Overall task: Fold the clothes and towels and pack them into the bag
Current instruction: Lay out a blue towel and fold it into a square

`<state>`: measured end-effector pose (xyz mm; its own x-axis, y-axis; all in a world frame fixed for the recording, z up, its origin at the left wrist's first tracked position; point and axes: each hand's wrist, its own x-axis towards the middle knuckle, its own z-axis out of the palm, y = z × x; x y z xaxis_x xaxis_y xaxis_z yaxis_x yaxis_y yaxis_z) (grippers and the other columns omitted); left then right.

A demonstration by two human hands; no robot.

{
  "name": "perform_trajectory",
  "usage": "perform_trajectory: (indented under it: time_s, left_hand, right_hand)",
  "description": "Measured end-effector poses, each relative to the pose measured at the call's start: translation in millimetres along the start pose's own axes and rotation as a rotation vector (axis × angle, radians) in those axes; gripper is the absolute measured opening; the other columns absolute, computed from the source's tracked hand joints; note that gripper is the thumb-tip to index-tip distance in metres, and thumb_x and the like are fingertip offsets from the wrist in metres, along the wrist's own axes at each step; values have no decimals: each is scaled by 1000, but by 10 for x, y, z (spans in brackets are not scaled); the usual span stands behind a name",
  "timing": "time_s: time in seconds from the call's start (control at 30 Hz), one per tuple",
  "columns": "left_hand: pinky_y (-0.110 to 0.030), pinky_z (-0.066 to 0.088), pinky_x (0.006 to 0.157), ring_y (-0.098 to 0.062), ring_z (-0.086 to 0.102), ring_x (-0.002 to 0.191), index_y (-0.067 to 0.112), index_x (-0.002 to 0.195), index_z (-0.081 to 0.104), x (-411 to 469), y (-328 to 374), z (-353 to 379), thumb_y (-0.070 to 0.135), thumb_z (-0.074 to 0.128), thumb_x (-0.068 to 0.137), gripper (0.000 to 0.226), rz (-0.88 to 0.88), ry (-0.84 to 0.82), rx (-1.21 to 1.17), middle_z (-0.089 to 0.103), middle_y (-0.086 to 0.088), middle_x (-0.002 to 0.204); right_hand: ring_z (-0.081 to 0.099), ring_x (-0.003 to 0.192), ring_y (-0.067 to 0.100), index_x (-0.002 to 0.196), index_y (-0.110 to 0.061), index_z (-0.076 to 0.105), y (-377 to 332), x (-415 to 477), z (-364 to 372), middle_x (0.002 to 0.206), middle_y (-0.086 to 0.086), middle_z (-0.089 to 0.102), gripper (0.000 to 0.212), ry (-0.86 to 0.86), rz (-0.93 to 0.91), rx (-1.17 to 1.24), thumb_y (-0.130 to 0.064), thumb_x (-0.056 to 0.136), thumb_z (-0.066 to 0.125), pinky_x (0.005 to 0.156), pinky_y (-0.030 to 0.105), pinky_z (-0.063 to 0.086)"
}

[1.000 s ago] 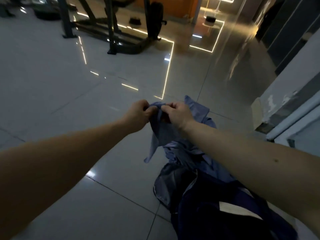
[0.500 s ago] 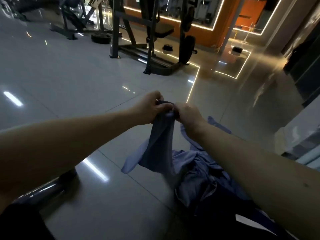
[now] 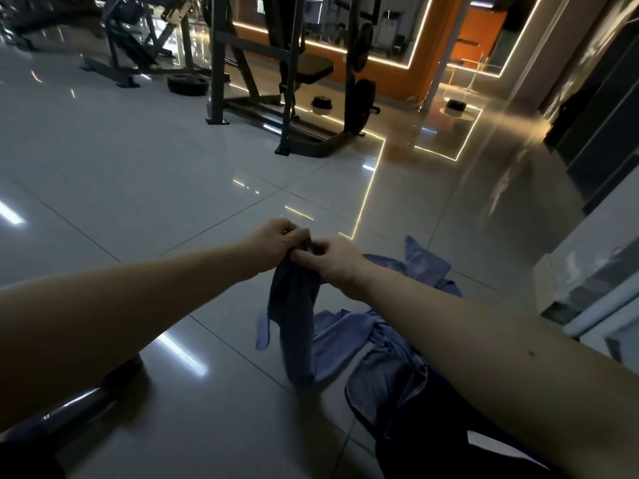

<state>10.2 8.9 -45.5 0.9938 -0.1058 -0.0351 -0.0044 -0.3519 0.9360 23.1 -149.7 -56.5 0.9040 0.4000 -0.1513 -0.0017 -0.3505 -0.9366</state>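
Floor (image 3: 145, 188) open 9 to 11 o'clock. Rack (image 3: 287, 98) far off at 12. Blue clothes (image 3: 366, 340) and dark bag (image 3: 432, 444) fill 5. Ledge (image 3: 587, 271) blocks 3. Dark tube (image 3: 79, 406) at 8.

Left hand (image 3: 280, 242): mid-frame, arm entering from 8 o'clock; curled fingers pinch the top edge of the blue cloth (image 3: 297, 326).
Right hand (image 3: 333, 262): just beside the left hand, at its 4 o'clock; fingers pinch the same edge.
Blue cloth: hangs bunched from both hands toward 6 o'clock.
Blue pile (image 3: 363, 335): crumpled on the floor (image 3: 138, 167), 3 o'clock of the hanging cloth; whether joined to it, cannot tell.
Dark fabric (image 3: 432, 444): frame 5 o'clock, touching the pile, white patch on it.
Floor: glossy grey tiles with light reflections.
Weight rack (image 3: 287, 81): 12 o'clock, well apart from the hands.
Weight plate (image 3: 186, 85): flat on the floor, 9 o'clock of the rack.
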Motion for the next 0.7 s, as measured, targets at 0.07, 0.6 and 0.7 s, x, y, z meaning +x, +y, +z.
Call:
perform_trajectory:
  time_s: [0.07,0.6,0.7]
  left_hand:
    - [-37,56,80,-25,63,86,5,99,62,-18,8,34,44,50,101,41,-51,16,-132,64,-13,91]
    - [-34,47,67,-23,57,73,12,75,63,-37,-668,92,4,70,85,15,-97,-109,333,61,-4,70]
    - [-29,45,65,-20,59,73,11,77,66,-25,-620,-150,15,67,91,15,-94,-65,453,62,-2,72]
  right_hand:
    - [69,97,24,104,-14,69,-14,-7,-38,102,10,71,14,15,1,2,-24,93,70,81,32,58]
    - [64,69,22,89,-6,71,-281,74,-391,77,10,66,11,355,25,521,-13,95,65,62,30,53]
    - [65,76,19,86,-14,71,-392,20,-592,84,6,69,9,473,-48,428,-12,93,68,64,25,54]
